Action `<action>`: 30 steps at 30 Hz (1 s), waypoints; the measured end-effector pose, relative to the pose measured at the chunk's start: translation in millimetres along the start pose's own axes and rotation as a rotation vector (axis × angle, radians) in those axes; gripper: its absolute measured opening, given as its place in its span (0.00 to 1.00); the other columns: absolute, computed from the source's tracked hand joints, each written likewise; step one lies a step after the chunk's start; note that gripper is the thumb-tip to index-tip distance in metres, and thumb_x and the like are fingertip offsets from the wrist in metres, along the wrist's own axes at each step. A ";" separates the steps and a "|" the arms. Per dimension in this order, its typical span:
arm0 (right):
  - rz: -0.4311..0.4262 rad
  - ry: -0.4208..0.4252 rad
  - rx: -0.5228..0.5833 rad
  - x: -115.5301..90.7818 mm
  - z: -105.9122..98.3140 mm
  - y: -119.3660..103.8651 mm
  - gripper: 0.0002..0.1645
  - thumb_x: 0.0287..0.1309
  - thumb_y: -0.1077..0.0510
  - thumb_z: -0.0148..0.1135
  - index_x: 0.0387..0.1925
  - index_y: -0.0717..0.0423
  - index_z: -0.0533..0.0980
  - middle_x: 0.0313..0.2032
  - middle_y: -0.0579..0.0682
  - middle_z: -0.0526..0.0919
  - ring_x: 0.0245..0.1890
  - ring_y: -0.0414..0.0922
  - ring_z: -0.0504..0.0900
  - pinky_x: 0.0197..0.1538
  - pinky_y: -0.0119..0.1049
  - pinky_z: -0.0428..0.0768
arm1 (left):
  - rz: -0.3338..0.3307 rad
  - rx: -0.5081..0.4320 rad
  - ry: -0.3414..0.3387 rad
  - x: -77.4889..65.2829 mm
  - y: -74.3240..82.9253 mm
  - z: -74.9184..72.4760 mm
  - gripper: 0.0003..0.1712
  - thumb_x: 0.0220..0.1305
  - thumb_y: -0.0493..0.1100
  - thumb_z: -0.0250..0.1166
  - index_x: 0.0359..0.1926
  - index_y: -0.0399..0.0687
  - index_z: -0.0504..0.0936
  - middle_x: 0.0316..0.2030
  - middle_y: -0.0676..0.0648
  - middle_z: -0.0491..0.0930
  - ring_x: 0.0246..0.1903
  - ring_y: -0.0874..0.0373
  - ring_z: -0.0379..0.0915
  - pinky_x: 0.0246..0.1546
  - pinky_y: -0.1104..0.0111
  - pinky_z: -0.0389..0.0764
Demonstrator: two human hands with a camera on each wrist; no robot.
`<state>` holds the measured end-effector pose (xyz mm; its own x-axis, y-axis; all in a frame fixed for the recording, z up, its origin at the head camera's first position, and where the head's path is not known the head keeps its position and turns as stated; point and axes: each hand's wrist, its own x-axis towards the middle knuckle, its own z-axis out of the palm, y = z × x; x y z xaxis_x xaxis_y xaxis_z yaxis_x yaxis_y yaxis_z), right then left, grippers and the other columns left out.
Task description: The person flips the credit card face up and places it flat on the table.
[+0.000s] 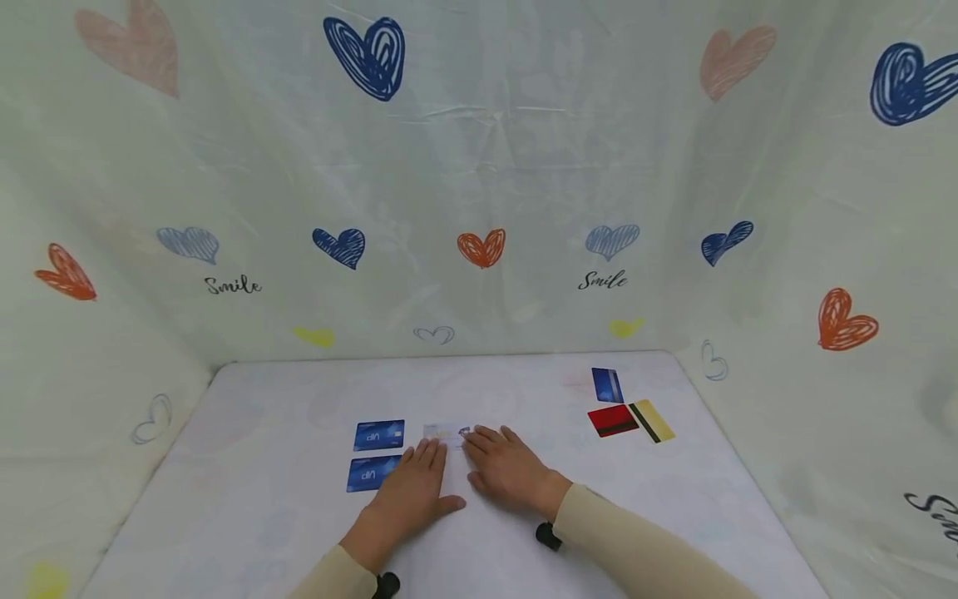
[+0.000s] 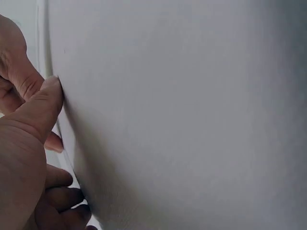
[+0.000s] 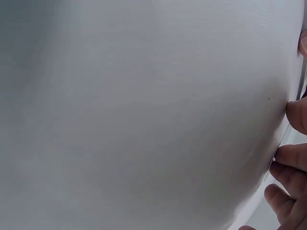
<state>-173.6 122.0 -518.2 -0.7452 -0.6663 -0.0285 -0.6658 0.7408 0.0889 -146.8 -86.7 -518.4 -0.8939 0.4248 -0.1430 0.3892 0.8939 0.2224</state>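
Observation:
A pale card point(image 1: 443, 431) with a small coloured print lies flat on the white table point(image 1: 262, 474). My left hand point(image 1: 414, 491) rests palm down with its straight fingertips at the near edge of that card, its thumb spread to the right. It partly covers the lower blue card point(image 1: 367, 474); the upper blue card point(image 1: 379, 435) lies just behind. At the pale card's right end, my right hand point(image 1: 512, 467) presses down with its fingertips and covers part of it. Both wrist views show mostly tabletop, with fingers point(image 2: 41, 105) of the left hand and fingers point(image 3: 290, 155) of the right touching it.
Toward the back right of the table lie a blue card point(image 1: 607, 385) with a grey stripe, a red card point(image 1: 613, 420) and a gold card point(image 1: 653, 421) with a dark stripe. A heart-printed curtain point(image 1: 486, 183) hangs behind and at both sides.

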 end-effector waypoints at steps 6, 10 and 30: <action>0.026 -0.042 0.060 10.5 -0.8 -3.2 0.33 0.78 0.42 0.54 0.76 0.52 0.69 0.76 0.47 0.71 0.79 0.48 0.66 0.75 0.56 0.69 | -0.032 -0.009 -0.017 3.0 -5.4 -4.5 0.57 0.65 0.72 0.67 0.75 0.29 0.67 0.77 0.31 0.64 0.78 0.36 0.58 0.77 0.44 0.62; 0.041 -0.052 0.061 14.1 0.3 -3.3 0.34 0.79 0.42 0.53 0.77 0.52 0.68 0.77 0.46 0.70 0.79 0.47 0.64 0.76 0.56 0.68 | -0.029 -0.011 -0.007 3.7 -4.9 -8.7 0.58 0.63 0.72 0.69 0.74 0.29 0.68 0.76 0.31 0.65 0.78 0.35 0.59 0.77 0.44 0.62; 0.033 -0.080 0.081 18.1 0.4 -2.1 0.36 0.80 0.41 0.50 0.79 0.52 0.65 0.79 0.47 0.66 0.81 0.48 0.61 0.78 0.56 0.65 | -0.043 0.028 0.005 4.1 -6.0 -8.6 0.60 0.61 0.74 0.69 0.74 0.29 0.68 0.76 0.30 0.66 0.77 0.36 0.61 0.76 0.44 0.63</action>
<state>-185.7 108.4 -519.2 -0.7652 -0.6348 -0.1070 -0.6394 0.7688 0.0107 -154.7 -91.6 -512.0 -0.9108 0.3855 -0.1474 0.3566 0.9149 0.1891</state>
